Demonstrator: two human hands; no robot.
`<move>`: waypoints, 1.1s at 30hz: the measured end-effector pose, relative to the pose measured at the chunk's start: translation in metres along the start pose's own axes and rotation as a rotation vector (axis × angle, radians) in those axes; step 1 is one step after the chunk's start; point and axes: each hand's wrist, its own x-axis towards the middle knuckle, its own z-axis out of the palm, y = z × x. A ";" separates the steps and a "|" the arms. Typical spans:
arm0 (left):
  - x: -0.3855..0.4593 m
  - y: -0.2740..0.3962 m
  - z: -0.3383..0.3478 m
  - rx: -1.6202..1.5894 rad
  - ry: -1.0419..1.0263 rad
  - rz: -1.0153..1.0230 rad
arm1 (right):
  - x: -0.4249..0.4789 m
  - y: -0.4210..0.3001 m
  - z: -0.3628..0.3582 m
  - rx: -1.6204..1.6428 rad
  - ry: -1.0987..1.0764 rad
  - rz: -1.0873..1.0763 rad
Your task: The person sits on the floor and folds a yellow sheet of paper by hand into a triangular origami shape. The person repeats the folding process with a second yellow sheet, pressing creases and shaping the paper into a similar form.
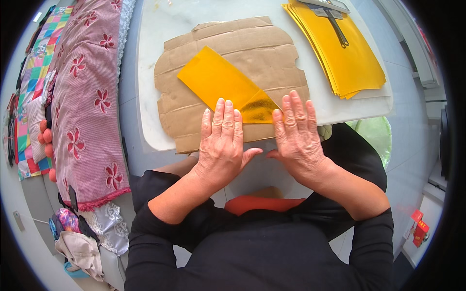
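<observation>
A yellow-gold sheet of paper [222, 80] lies slantwise on a flattened piece of brown cardboard [251, 36]. Its lower right end is folded over into a shiny corner. My left hand [222, 145] rests palm down, fingers extended, with its fingertips at the sheet's lower edge. At the folded end's right side, my right hand [300, 138] lies flat too, its index fingertip touching or very near the fold. Neither hand grasps anything. A stack of similar yellow sheets [349, 65] is at the upper right, with a dark-handled tool [335, 27] on top.
The cardboard lies on a white marble-look tabletop [156, 127] with a rounded corner. On the left, a sofa is covered by a pink flowered cloth [87, 83], with clothes [80, 251] piled near its end. A red seat edge [262, 204] shows between my legs.
</observation>
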 end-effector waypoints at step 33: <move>0.029 -0.041 -0.063 -0.654 0.145 -0.112 | 0.039 -0.010 -0.045 0.586 0.423 -0.484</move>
